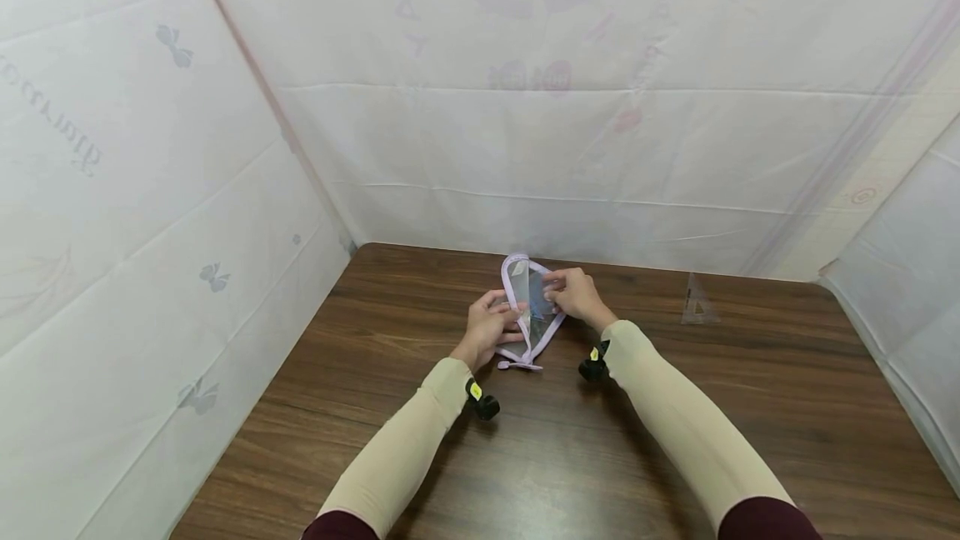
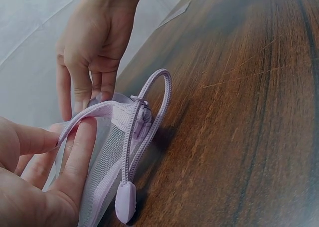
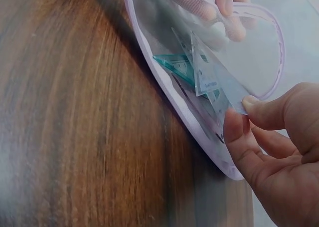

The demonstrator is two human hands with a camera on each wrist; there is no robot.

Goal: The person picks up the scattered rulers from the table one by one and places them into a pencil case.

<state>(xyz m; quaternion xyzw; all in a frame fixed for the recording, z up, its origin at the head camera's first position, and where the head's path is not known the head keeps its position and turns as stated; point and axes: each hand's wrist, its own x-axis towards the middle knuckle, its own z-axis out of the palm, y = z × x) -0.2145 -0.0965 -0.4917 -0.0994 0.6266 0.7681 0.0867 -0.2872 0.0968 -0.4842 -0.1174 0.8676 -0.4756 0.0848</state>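
Note:
A see-through mesh zip pouch [image 1: 516,350] with lilac trim stands gaping near the table's back edge. My left hand [image 1: 483,330] holds its near side, pinching the lilac edge between thumb and fingers in the left wrist view. From the other side, my right hand [image 1: 579,293] reaches to the mouth. Its thumb and fingers pinch a clear set square [image 3: 230,90], whose other end lies inside the pouch. Next to that piece is a green set square [image 3: 172,63] in the pouch. A lilac cord pull [image 2: 125,202] hangs from the zip end.
Another clear set square [image 1: 699,308] lies to the right on the brown wooden table [image 1: 570,457]. White printed sheeting [image 1: 465,148] rises behind the table and along both sides. Each wrist carries a small black camera [image 1: 486,407].

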